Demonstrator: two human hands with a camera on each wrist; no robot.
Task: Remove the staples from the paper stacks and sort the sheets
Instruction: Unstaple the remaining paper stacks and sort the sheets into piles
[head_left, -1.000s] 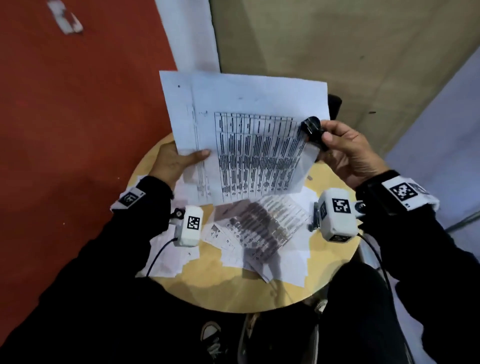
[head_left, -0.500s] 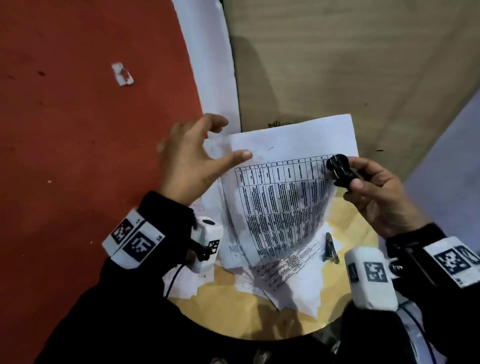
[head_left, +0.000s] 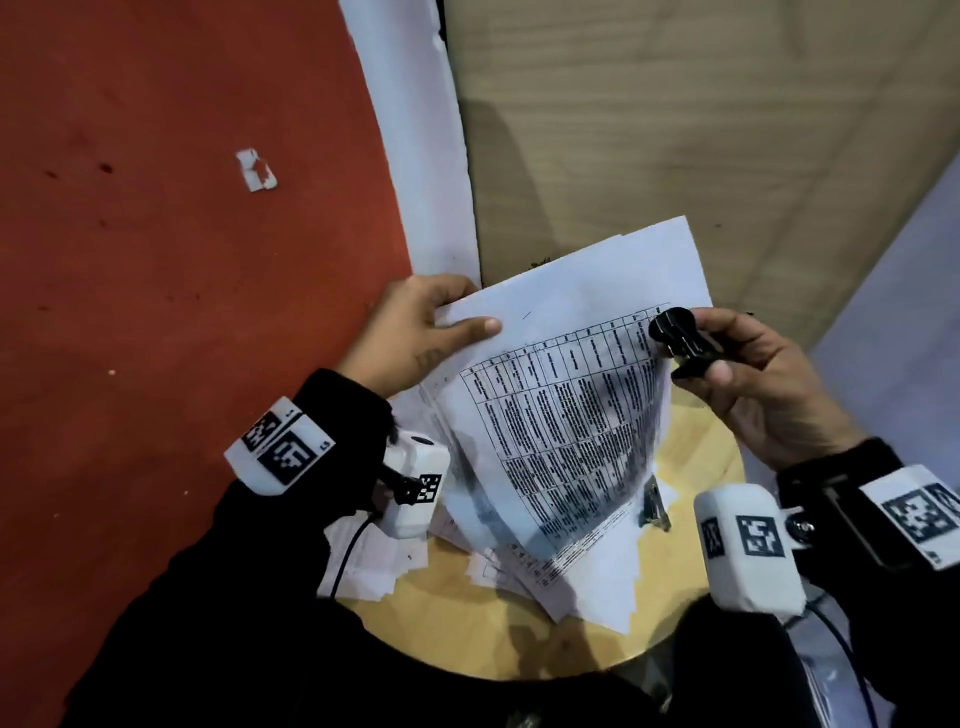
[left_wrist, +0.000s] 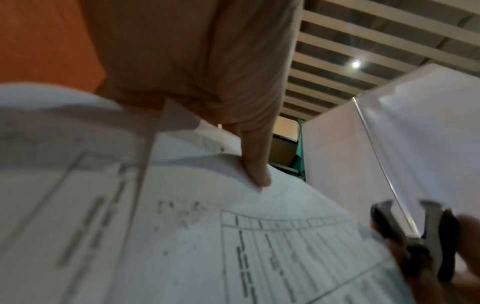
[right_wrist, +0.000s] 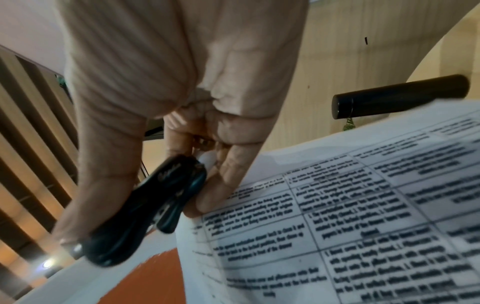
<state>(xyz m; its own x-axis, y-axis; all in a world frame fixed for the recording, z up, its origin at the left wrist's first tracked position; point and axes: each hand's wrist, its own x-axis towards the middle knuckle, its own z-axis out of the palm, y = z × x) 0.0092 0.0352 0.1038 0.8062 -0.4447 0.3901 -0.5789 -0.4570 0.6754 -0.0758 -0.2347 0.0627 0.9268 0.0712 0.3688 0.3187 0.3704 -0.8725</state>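
**Printed sheets held up over a round wooden table**

Nearest, loose white sheets (head_left: 587, 582) lie fanned on the pale round wooden table (head_left: 467, 639), their edges stepped and uneven; a small dark metal clip (head_left: 653, 506) rests on them near the right edge. Above these, the paper stack (head_left: 566, 410) is held raised and curved, thin white paper printed with a dense black-ruled table of small text, the print blurred in the wrist views. The left hand (head_left: 415, 332) pinches the stack's upper left corner, thumb on top and fingers curled behind. The right hand (head_left: 753, 379) is curled round a black staple remover (head_left: 678, 332), glossy plastic with rounded grips and grey metal claws, set at the stack's upper right edge; whether the claws touch the paper cannot be told. Beyond lie a matte red floor (head_left: 156, 260) with a white scrap (head_left: 255, 169), a white strip, and a tan wood-grain panel (head_left: 675, 130).
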